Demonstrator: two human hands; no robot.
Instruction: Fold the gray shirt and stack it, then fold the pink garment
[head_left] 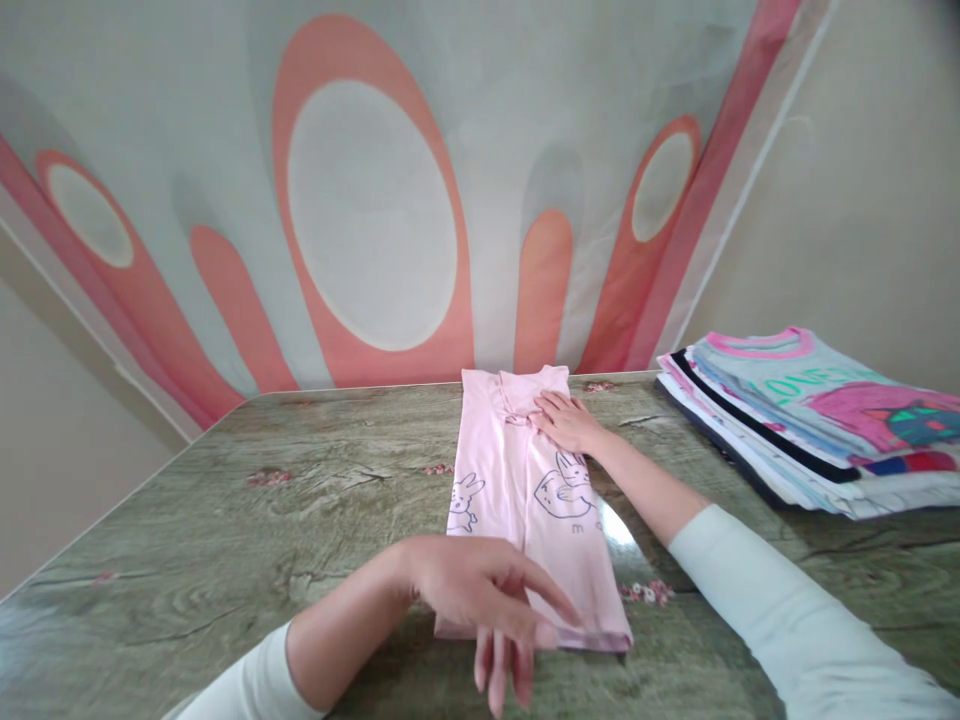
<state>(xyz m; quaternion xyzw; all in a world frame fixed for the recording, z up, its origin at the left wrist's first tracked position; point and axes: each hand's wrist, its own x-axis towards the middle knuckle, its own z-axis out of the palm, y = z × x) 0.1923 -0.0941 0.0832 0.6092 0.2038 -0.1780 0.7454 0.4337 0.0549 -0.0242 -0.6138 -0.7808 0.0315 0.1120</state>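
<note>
A pink shirt (491, 490) with outlined rabbit drawings lies on the table, its sides turned in to make a long narrow shape. Its collar points to the far edge and its hem toward me. My right hand (568, 422) rests flat on the cloth beside the collar, fingers stretched out. Over the hem end is my left hand (484, 595), palm down with the fingers apart and bent downward. Nothing shows in its grasp. Whether its fingertips touch the cloth I cannot tell, as the hand hides part of the hem.
On the right of the wood-patterned table (330, 540) sits a stack of folded clothes (795, 430), topped by a grey shirt (832, 385) with a pink neckband. Behind the table's far edge hangs a backdrop (495, 150) with pink-orange oval shapes.
</note>
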